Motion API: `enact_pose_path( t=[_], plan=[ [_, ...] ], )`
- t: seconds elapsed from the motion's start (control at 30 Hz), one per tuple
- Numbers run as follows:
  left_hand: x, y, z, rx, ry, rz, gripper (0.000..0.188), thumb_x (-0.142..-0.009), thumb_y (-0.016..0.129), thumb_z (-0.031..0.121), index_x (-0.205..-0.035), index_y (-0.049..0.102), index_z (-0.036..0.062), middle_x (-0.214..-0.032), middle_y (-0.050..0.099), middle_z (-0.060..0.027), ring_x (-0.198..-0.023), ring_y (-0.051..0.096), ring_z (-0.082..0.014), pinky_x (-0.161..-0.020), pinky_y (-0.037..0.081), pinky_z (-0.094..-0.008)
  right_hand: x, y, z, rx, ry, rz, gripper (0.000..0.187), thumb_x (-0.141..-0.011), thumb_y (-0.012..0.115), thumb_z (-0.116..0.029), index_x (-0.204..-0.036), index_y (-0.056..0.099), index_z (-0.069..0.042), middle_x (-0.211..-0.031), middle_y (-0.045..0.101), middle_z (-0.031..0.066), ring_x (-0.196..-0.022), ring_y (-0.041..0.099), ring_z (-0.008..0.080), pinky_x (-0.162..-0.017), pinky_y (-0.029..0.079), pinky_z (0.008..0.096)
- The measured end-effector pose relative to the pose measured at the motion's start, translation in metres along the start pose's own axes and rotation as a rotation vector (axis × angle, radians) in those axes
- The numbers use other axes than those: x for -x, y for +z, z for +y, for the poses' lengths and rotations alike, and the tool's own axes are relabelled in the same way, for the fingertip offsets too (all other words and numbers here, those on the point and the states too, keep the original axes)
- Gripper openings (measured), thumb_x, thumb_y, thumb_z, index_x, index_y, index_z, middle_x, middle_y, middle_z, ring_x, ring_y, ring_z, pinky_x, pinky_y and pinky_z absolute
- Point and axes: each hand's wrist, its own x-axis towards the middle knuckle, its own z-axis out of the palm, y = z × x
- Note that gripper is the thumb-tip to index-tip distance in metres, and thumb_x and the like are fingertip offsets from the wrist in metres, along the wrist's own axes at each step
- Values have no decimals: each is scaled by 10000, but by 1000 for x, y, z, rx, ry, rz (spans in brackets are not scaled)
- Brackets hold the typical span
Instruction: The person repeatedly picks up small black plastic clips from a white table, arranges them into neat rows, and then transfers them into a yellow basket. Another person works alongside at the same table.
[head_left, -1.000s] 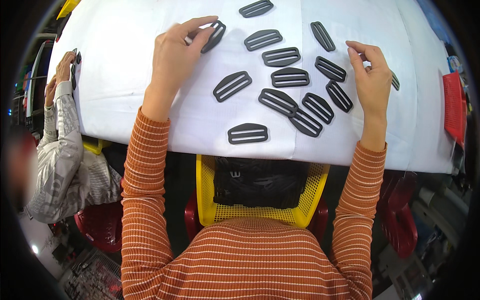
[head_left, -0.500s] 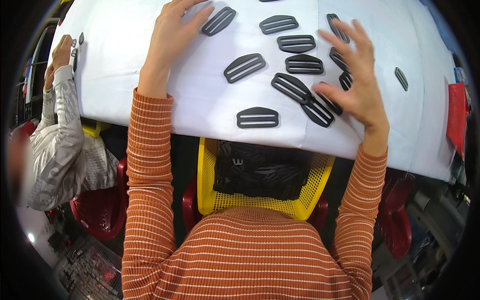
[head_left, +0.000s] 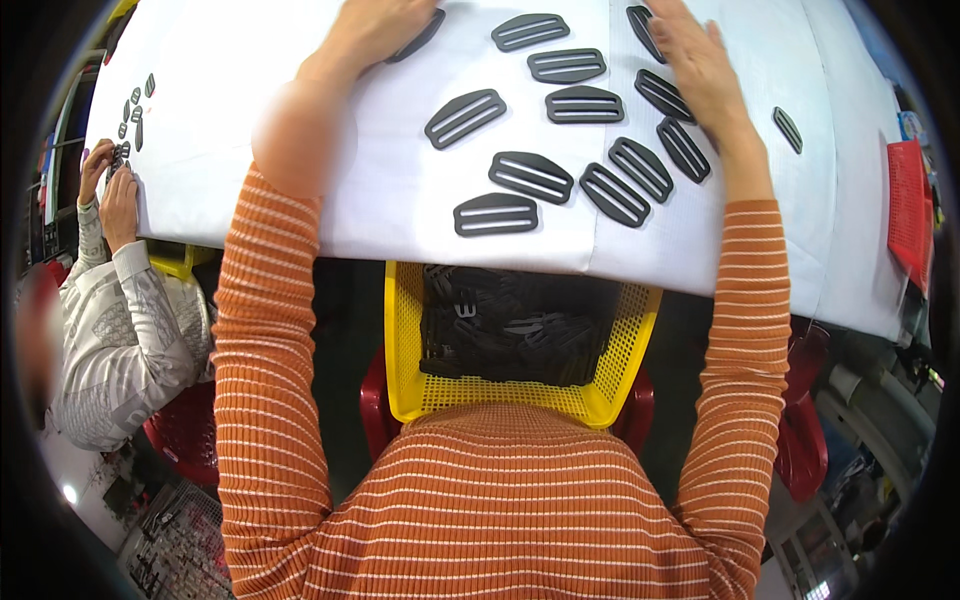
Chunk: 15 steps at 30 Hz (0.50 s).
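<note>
Several black slider buckles with two long slots lie spread on the white tabletop. At the top edge, my left hand rests palm down over a tilted slider buckle, covering part of it; its fingertips run out of view, and the hand looks open. My right hand lies flat with fingers stretched, beside another slider buckle at the upper right. Below it are further buckles, one a slanted slider buckle. Closest to the front edge is a slider buckle.
A yellow basket holding many black buckles stands at my lap below the table edge. A red basket is at the right edge. To the left, another person's hands handle small black pieces. A lone buckle lies far right.
Both my hands have moved farther up the table, the right one flattening out. The overlapping buckles in front of it now lie apart. The other person's hands have come nearer.
</note>
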Motion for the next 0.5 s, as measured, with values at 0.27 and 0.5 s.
enact_pose_path(
  t=[0.27,0.5],
  plan=[
    [55,32,90,208,247,150,412,-1006,459,225,-1361,519,25,-1415,501,-168,-1326,458,-318,-1111,366,-429,40,12,-97,-256,-35,8,587,-1026,372,-508,-1380,533,-68,-1422,531,122,-1383,420,275,-1178,258,434],
    [172,-7,147,484,149,14,330,-985,464,87,-1290,568,14,-1371,510,-201,-1341,450,-342,-1112,367,-426,135,-26,-163,-461,63,-86,454,-1039,433,-371,-1321,574,-45,-1331,582,185,-1280,516,332,-1127,330,412]
  ],
)
